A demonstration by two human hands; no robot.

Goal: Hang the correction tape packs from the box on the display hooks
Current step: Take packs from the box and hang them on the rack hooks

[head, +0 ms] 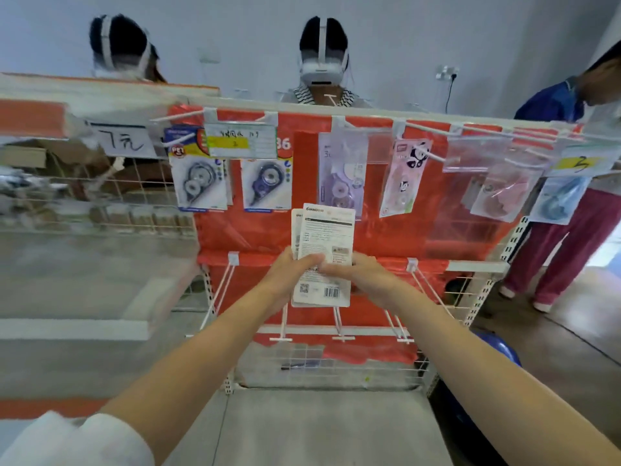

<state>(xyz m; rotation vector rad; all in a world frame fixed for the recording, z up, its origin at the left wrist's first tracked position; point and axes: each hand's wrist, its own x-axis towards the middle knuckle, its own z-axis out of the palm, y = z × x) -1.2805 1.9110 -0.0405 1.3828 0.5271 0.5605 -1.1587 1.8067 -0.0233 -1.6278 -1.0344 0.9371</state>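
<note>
Price sign [121, 141]: white card with handwritten marks, at the upper left of the rack.
Hung packs, left [200, 176]: two blue-and-yellow correction tape packs on the upper hooks, in front of the red backing panel [396, 227].
Left hand [291, 271]: fingers curled round the left edge of the held packs, thumb across the printed face.
Held packs [325, 240]: small stack of correction tape packs, white printed backs toward the camera, barcode at the bottom; held upright in front of the red panel, between the upper and lower hook rows.
Right hand [364, 274]: fingers pinch the right edge of the same stack.
Lower hooks [342, 326]: white wire hooks below the hands, carrying nothing visible.
Hung packs, right [406, 176]: panda-print pack, then clear-bagged packs toward the right end.
</note>
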